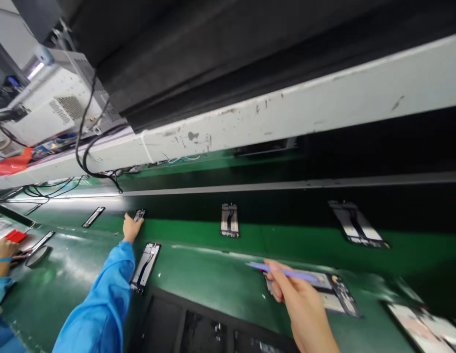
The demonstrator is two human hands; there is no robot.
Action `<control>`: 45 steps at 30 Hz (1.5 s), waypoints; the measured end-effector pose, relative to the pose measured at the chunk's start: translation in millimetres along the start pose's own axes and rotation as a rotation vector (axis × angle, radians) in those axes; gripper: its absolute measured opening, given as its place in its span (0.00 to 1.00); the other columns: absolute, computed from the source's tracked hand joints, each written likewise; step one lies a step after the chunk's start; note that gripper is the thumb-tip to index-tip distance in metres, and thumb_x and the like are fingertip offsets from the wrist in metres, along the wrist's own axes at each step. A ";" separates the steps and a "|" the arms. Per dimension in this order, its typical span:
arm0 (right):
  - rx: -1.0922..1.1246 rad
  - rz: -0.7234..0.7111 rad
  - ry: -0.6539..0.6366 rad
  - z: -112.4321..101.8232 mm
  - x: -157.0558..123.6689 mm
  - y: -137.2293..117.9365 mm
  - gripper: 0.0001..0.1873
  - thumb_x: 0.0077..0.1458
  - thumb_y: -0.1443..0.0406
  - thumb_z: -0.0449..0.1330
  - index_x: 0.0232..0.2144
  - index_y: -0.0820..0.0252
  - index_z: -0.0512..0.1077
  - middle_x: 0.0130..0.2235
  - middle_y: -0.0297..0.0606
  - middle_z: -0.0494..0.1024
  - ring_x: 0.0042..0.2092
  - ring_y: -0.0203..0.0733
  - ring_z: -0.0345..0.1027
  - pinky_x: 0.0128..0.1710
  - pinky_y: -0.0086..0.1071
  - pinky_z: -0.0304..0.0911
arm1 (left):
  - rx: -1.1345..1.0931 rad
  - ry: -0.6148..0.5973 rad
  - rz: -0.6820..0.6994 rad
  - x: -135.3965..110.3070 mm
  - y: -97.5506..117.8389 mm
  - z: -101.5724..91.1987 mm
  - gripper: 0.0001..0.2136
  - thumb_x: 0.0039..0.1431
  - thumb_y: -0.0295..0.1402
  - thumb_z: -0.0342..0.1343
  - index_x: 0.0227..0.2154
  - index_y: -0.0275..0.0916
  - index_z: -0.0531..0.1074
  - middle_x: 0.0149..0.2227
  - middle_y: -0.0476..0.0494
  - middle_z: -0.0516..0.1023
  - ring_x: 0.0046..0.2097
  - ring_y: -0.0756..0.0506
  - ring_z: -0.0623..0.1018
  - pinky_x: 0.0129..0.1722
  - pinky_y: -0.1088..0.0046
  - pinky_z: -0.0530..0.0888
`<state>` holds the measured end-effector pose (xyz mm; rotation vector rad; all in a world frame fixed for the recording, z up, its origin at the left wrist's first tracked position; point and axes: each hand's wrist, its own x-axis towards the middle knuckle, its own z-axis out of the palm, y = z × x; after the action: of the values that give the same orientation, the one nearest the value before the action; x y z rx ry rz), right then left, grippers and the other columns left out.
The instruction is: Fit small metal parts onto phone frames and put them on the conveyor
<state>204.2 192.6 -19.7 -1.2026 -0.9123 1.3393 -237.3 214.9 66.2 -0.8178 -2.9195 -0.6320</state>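
My left hand (pixel 132 227), in a blue sleeve, reaches far forward on the green belt with its fingers closed on the edge of a small phone screen assembly (pixel 139 214). Nearer me, another phone assembly (pixel 145 266) lies at a slant beside the blue sleeve. A slim purple pen-like stick (pixel 299 274) is pinched in my right hand (pixel 292 289), its tip pointing left. Under and behind that hand lies a phone assembly (pixel 340 294) with a silver back and dark ribbon; the hand partly covers it. Whether the fingers also touch it, I cannot tell.
More phone assemblies lie on the far green strip (pixel 191 225), one at centre (pixel 230 220) and one at right (pixel 358 223). A black compartment tray (pixel 165 318) sits in front of me. A white beam (pixel 250 122) crosses overhead with hanging cables (pixel 83 142). A co-worker's hand (pixel 3 252) is at left.
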 end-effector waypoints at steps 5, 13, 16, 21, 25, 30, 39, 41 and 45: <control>0.023 -0.019 0.040 0.2 -1.1 -2.0 0.28 0.50 0.40 0.69 0.29 0.60 0.75 0.24 0.32 0.69 0.25 0.36 0.59 0.24 0.32 0.57 | 0.057 -0.080 0.161 -18.4 9.0 -12.7 0.21 0.69 0.41 0.60 0.60 0.38 0.68 0.60 0.37 0.71 0.57 0.38 0.75 0.56 0.51 0.75; 0.018 -0.098 -0.071 2.4 -10.8 -8.3 0.27 0.53 0.41 0.67 0.28 0.58 0.71 0.22 0.30 0.69 0.22 0.32 0.56 0.20 0.29 0.51 | -0.045 -0.337 0.533 -334.6 -68.5 -49.4 0.48 0.43 0.39 0.71 0.69 0.43 0.59 0.47 0.42 0.72 0.51 0.35 0.76 0.60 0.49 0.71; -0.057 -0.108 -0.204 -2.4 -23.0 -23.5 0.28 0.50 0.40 0.69 0.33 0.58 0.73 0.21 0.30 0.71 0.22 0.33 0.60 0.20 0.28 0.56 | 0.030 -0.230 0.540 -424.2 -83.7 -30.8 0.49 0.44 0.35 0.69 0.70 0.44 0.54 0.43 0.43 0.70 0.51 0.33 0.74 0.67 0.33 0.52; -0.200 0.020 -0.425 -20.0 -70.4 -26.5 0.33 0.44 0.38 0.72 0.33 0.61 0.74 0.25 0.39 0.78 0.23 0.40 0.71 0.20 0.31 0.67 | 0.105 -0.162 0.568 -438.1 -90.4 -18.6 0.51 0.48 0.42 0.72 0.71 0.36 0.52 0.43 0.42 0.70 0.50 0.32 0.74 0.65 0.27 0.51; -0.246 0.119 -0.467 -31.1 -102.3 -4.7 0.34 0.45 0.36 0.69 0.29 0.61 0.73 0.22 0.39 0.77 0.20 0.39 0.70 0.18 0.31 0.68 | 0.016 -0.333 0.860 -387.0 -89.5 -33.9 0.47 0.50 0.44 0.74 0.68 0.35 0.58 0.56 0.30 0.68 0.57 0.30 0.71 0.60 0.42 0.68; -0.269 0.158 -0.467 -28.9 -107.8 9.9 0.33 0.41 0.37 0.72 0.24 0.61 0.74 0.21 0.39 0.78 0.20 0.40 0.71 0.20 0.31 0.71 | -0.155 -0.857 1.358 -304.0 -40.7 -27.6 0.20 0.59 0.37 0.70 0.52 0.37 0.75 0.51 0.38 0.75 0.54 0.37 0.74 0.56 0.57 0.72; -0.316 0.128 -0.423 -26.7 -105.5 7.7 0.33 0.45 0.35 0.68 0.23 0.59 0.73 0.21 0.39 0.77 0.21 0.37 0.70 0.21 0.31 0.72 | -0.326 -1.105 1.445 -278.2 -15.3 13.2 0.13 0.58 0.34 0.72 0.42 0.39 0.75 0.42 0.47 0.78 0.46 0.45 0.77 0.49 0.71 0.71; -0.349 0.120 -0.435 -26.4 -106.3 8.4 0.33 0.47 0.35 0.67 0.24 0.60 0.74 0.21 0.39 0.77 0.21 0.38 0.71 0.22 0.30 0.72 | -0.361 -1.127 1.425 -277.4 -19.0 16.2 0.14 0.58 0.34 0.72 0.42 0.39 0.75 0.42 0.47 0.77 0.46 0.46 0.76 0.49 0.72 0.71; -0.371 0.129 -0.453 -25.5 -106.3 8.6 0.33 0.48 0.35 0.66 0.24 0.60 0.75 0.22 0.40 0.77 0.22 0.39 0.72 0.21 0.30 0.72 | -0.390 -1.153 1.398 -276.2 -19.4 19.7 0.13 0.57 0.34 0.72 0.41 0.40 0.74 0.42 0.48 0.77 0.46 0.46 0.76 0.49 0.71 0.70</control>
<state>219.2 84.1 -16.2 -1.2713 -1.4765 1.6309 -8.4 72.7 -0.4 -3.5161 -1.6198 -0.5754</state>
